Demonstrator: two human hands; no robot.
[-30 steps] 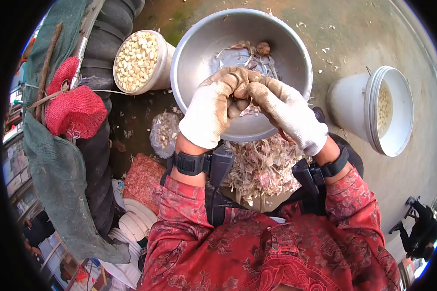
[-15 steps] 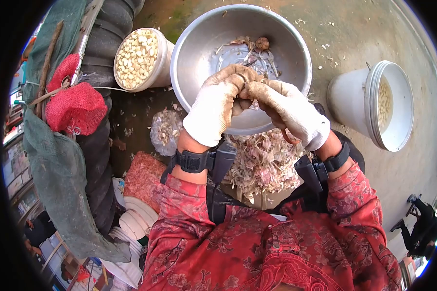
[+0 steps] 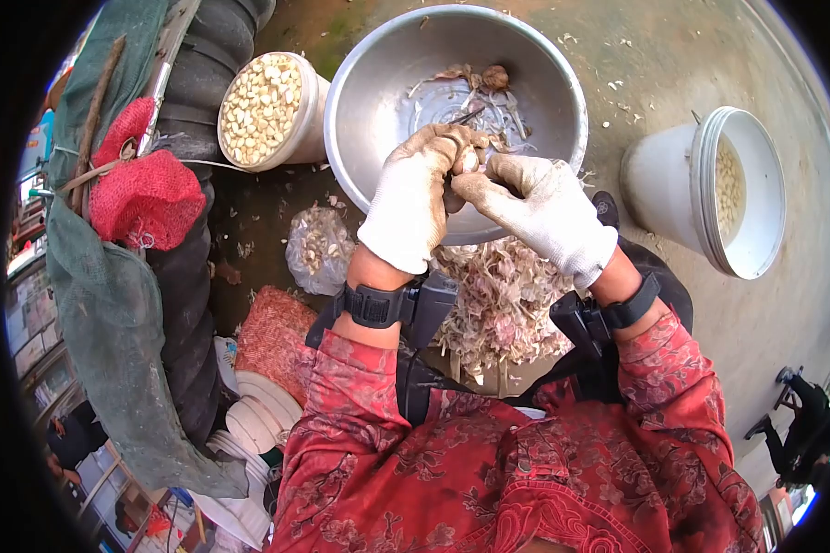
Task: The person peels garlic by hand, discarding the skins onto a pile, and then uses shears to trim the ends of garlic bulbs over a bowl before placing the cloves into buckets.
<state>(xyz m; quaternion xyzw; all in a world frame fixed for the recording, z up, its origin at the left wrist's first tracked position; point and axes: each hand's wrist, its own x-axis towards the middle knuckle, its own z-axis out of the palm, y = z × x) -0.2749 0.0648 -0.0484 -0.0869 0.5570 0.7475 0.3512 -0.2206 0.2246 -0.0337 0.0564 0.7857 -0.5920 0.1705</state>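
Both my hands wear white knit gloves with soiled fingers and meet over the near rim of a wide metal basin (image 3: 360, 88). My left hand (image 3: 415, 189) pinches a pale garlic clove (image 3: 470, 161) between thumb and fingers. Against its lower right side comes the thumb of my right hand (image 3: 539, 207), whose fingers are curled; what they hold is hidden. Inside the basin lie a brownish garlic bulb (image 3: 495, 77), dry stalks and skins, and a thin dark pointed piece (image 3: 468, 116) just beyond my left fingers. Below the basin, between my legs, is a heap of garlic skins (image 3: 498, 309).
A bucket of peeled cloves (image 3: 261, 111) stands left of the basin. At right, a white bucket (image 3: 664, 184) lies tilted with cloves inside. A clear plastic bag (image 3: 318, 249), a red mesh sack (image 3: 272, 336) and a black ribbed pipe (image 3: 184, 304) are on the left. A person (image 3: 802, 429) sits far right.
My right hand has drawn slightly apart from my left, opening a gap between its thumb and index finger. The clove in my left fingers now shows.
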